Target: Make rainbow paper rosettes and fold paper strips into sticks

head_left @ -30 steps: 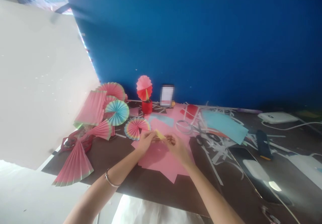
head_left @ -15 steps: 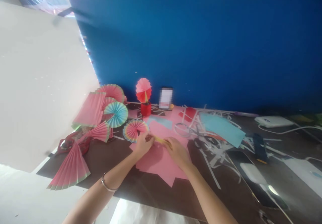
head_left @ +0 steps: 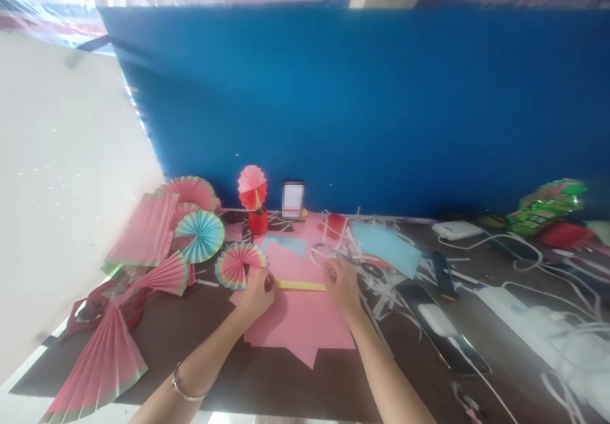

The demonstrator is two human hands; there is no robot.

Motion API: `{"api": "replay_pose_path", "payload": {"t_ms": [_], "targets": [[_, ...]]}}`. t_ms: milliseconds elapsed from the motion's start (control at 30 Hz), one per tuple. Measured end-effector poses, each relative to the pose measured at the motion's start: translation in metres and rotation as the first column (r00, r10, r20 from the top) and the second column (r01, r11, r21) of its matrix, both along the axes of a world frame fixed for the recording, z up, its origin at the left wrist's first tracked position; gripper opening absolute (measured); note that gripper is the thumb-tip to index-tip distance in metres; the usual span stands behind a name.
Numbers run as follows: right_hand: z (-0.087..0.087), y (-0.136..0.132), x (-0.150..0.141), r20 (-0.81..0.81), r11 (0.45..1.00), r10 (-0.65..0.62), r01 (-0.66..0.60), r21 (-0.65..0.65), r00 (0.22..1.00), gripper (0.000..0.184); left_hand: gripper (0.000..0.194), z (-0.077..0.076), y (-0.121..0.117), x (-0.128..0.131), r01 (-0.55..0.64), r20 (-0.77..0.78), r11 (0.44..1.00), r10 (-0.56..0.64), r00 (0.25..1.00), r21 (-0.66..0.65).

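Observation:
A narrow yellow paper strip [head_left: 301,285] stretches level between my two hands, over pink paper sheets [head_left: 300,325] on the dark table. My left hand [head_left: 258,292] pinches the strip's left end, its fingers closed. At the other end, my right hand [head_left: 342,284] has its fingers curled on the strip. Just beyond my left hand lies a pleated pink paper fan [head_left: 238,264] with a rainbow edge. Scissors [head_left: 326,253] lie past my right hand, their blades partly lost among paper scraps.
Pink pleated fans [head_left: 102,354] and a blue one [head_left: 199,236] fill the left side. A red pot [head_left: 258,222] holds a paper flower near the blue wall. White paper strips [head_left: 381,284], a blue sheet [head_left: 388,249], a phone [head_left: 443,328] and cables lie to the right.
My hands have moved apart, and more of the yellow strip shows, drawn out between them. The camera view has shifted to the right and up.

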State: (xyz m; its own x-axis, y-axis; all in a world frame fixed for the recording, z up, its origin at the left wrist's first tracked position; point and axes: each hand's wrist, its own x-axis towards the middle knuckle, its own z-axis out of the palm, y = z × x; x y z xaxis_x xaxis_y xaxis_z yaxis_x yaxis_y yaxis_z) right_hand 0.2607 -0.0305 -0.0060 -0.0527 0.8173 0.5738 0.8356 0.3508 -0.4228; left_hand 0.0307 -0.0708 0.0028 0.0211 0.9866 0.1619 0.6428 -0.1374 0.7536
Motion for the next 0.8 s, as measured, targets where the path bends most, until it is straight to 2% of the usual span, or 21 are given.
{"api": "replay_pose_path", "payload": {"t_ms": [67,133,233,333,433,500,600,700,733,800], "targets": [[-0.005,0.0,0.003,0.085,0.995,-0.098,0.1,-0.021,0.992,0.022,0.009,0.004,-0.003,0.001,0.007,-0.061,0.999,-0.01,0.998,-0.05],[-0.008,-0.001,0.003,0.137,0.991,-0.125,0.129,-0.025,0.983,0.023,0.014,0.01,-0.007,0.001,0.015,-0.112,0.992,-0.029,0.993,-0.122],[-0.005,0.0,0.002,0.17,0.992,-0.111,0.119,-0.041,0.979,0.02,0.018,0.017,-0.01,0.002,0.042,-0.147,0.983,-0.069,0.987,-0.179],[0.01,0.006,0.005,0.141,0.996,-0.049,0.059,-0.064,0.989,0.019,0.021,0.017,-0.01,0.002,0.096,-0.125,0.979,-0.12,0.985,-0.181],[0.034,0.012,0.017,-0.044,0.996,-0.053,0.049,-0.078,0.998,0.025,0.019,0.012,-0.008,0.003,0.163,-0.073,0.968,-0.179,0.981,-0.191],[0.051,0.013,0.026,-0.225,0.989,-0.11,0.085,-0.117,0.968,0.031,0.018,0.009,-0.007,0.004,0.174,-0.054,0.971,-0.185,0.981,-0.164],[0.073,0.009,0.034,-0.457,0.971,-0.214,0.136,-0.199,0.863,0.037,0.02,0.007,-0.006,0.005,0.158,-0.002,0.978,-0.16,0.987,-0.135],[0.084,0.0,0.032,-0.678,0.966,-0.247,0.117,-0.232,0.693,0.037,0.021,0.007,-0.005,0.007,0.146,0.097,0.985,-0.137,0.986,-0.094],[0.086,-0.004,0.03,-0.722,0.968,-0.235,0.09,-0.234,0.651,0.037,0.021,0.007,-0.005,0.008,0.141,0.136,0.986,-0.128,0.982,-0.086],[0.085,-0.014,0.025,-0.744,0.967,-0.236,0.077,-0.242,0.625,0.04,0.022,0.006,-0.006,0.008,0.133,0.202,0.988,-0.114,0.973,-0.083]]}}
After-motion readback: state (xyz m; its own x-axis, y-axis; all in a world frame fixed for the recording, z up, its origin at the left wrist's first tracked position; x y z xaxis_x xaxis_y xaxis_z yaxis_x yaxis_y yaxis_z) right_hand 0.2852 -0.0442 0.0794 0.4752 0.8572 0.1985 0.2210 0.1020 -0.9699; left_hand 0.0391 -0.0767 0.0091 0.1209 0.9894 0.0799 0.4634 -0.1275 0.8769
